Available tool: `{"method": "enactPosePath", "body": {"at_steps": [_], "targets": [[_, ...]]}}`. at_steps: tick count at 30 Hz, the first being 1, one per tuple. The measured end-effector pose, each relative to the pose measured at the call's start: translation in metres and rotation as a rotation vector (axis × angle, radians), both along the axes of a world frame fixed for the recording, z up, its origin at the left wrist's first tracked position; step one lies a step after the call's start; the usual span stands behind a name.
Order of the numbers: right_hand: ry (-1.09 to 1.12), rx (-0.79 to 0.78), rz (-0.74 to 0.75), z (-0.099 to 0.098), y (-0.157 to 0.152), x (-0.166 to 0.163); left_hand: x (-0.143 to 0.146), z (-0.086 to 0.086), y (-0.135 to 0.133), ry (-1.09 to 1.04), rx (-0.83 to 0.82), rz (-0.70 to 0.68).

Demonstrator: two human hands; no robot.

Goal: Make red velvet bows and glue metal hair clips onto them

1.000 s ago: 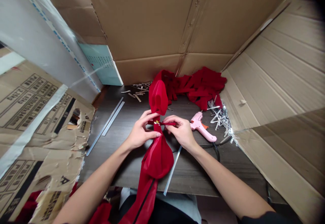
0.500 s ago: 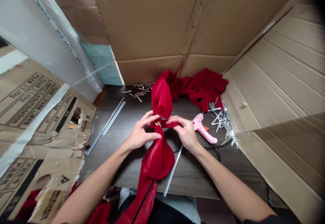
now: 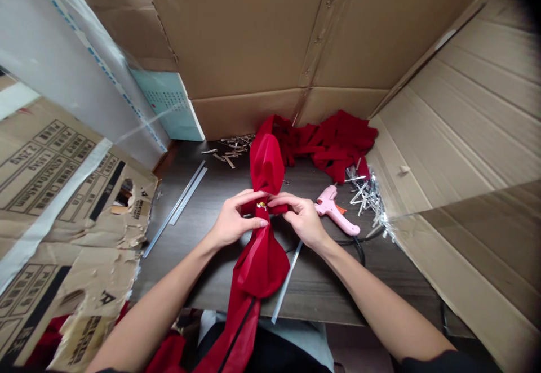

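A red fabric bow (image 3: 264,266) stretches upright in front of me, one loop above my hands and one below, with a long tail running down to my lap. At its narrow middle sits a small shiny gold-coloured piece (image 3: 261,205). My left hand (image 3: 239,215) is closed on the bow's middle from the left, thumb below the shiny piece and fingers above it. From the right, my right hand (image 3: 302,218) pinches a short red fabric strip (image 3: 279,209) that crosses the middle. Part of the strip is hidden under my fingers.
A pink glue gun (image 3: 338,211) with a black cable lies right of my right hand. Behind are piled red fabric strips (image 3: 338,142), metal clips (image 3: 232,149) and silvery pieces (image 3: 367,195). Clear glue sticks (image 3: 181,198) lie left. Cardboard walls (image 3: 253,29) surround the dark table (image 3: 203,271).
My right hand has come slightly left, closer to the bow's middle, drawing the short strip's end in with it. My left hand keeps its hold; the view has shifted slightly.
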State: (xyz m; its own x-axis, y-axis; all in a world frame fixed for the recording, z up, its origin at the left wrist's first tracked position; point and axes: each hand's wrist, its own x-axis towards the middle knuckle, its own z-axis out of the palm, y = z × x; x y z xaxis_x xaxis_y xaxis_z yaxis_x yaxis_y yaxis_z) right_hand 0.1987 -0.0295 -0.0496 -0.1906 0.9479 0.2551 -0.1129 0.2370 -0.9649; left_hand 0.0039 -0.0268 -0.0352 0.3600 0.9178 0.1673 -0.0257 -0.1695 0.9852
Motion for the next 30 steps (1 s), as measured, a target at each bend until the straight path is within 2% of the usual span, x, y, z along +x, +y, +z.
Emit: {"method": "enactPosePath", "body": {"at_steps": [4,8,12,17,23,30], "targets": [[0.196,-0.155,0.071,0.0,-0.003,0.0,0.0,-0.002,0.0,-0.025,0.011,0.005],[0.139,-0.273,-0.024,0.006,-0.005,-0.004,0.0,-0.002,-0.001,0.013,0.042,0.028],[0.125,-0.27,-0.085,0.01,-0.006,-0.01,0.001,-0.002,0.0,0.047,0.067,0.017],[0.156,-0.273,-0.085,0.012,-0.008,-0.011,0.002,-0.004,0.0,0.02,0.061,0.012],[0.18,-0.283,-0.084,0.014,-0.013,-0.01,0.003,-0.001,-0.001,0.1,0.084,0.053],[0.178,-0.308,-0.162,0.02,-0.021,-0.019,0.01,0.004,-0.006,0.227,0.21,0.089]]}}
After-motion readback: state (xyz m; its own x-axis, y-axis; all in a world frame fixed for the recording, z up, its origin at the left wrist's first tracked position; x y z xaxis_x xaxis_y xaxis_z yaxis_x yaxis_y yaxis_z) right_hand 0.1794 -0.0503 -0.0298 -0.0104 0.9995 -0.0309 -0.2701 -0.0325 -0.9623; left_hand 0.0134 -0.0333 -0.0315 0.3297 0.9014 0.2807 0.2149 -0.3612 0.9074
